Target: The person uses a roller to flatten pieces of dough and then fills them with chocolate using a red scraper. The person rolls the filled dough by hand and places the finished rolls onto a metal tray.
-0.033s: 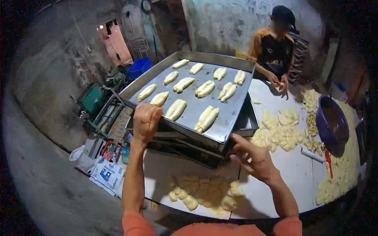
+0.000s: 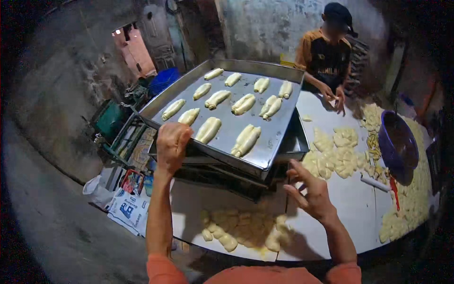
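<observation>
The metal tray (image 2: 272, 135) sits askew on top of a lower tray (image 2: 297, 141) at the left side of the counter (image 2: 352, 206), its near right corner jutting toward the counter's near edge. It should feel stiff and fairly heavy, broad enough to tip if carried from 1 side, so holds on 2 opposite walls look best. The left hand (image 2: 172, 144) is clamped on the near left part of its rim; the right hand (image 2: 313, 193) has its fingers apart beside the near right corner, seemingly touching nothing. The tray bears 12 dough rolls (image 2: 243, 104), probably soft, light and easily dented, and apt to slide on the smooth metal if it tilts; the raised rim is the place to hold. At least 2 trays show in the stack, though the dark part below hides any full count. Toward the counter's right edge are 1 purple basin (image 2: 399, 139), 1 white cylinder (image 2: 375, 182) and 1 red tool (image 2: 395, 193). Dough pieces (image 2: 243, 228) by the near edge overlap too much to count, as does the dough spread (image 2: 402, 213) along the right edge. Past the far edge, 1 co-worker (image 2: 326, 54) has 2 hands close together.
</observation>
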Action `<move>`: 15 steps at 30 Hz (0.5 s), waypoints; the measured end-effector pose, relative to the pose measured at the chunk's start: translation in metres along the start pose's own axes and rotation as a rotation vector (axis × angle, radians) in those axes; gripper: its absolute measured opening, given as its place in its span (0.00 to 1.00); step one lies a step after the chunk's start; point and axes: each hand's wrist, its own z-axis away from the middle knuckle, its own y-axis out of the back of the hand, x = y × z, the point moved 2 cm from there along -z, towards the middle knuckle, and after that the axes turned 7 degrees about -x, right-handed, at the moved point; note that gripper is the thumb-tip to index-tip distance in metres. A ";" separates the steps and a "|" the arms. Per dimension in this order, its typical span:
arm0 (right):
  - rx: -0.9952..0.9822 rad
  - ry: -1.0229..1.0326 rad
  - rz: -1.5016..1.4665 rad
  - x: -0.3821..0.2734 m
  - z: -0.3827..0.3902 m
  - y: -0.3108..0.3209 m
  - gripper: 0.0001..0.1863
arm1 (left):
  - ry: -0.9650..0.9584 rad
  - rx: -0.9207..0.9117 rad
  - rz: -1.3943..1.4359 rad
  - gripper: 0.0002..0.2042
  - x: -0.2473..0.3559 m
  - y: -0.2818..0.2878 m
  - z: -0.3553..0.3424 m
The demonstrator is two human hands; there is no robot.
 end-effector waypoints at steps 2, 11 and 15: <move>0.154 -0.183 0.115 0.039 0.059 0.002 0.39 | 0.021 -0.049 -0.068 0.16 0.004 0.010 0.004; -0.254 -1.214 0.502 0.119 0.274 -0.011 0.43 | 0.211 -0.004 -0.091 0.32 -0.006 -0.003 0.057; 0.015 -1.244 0.582 0.164 0.266 0.019 0.43 | 0.168 0.121 -0.129 0.33 0.012 -0.025 0.042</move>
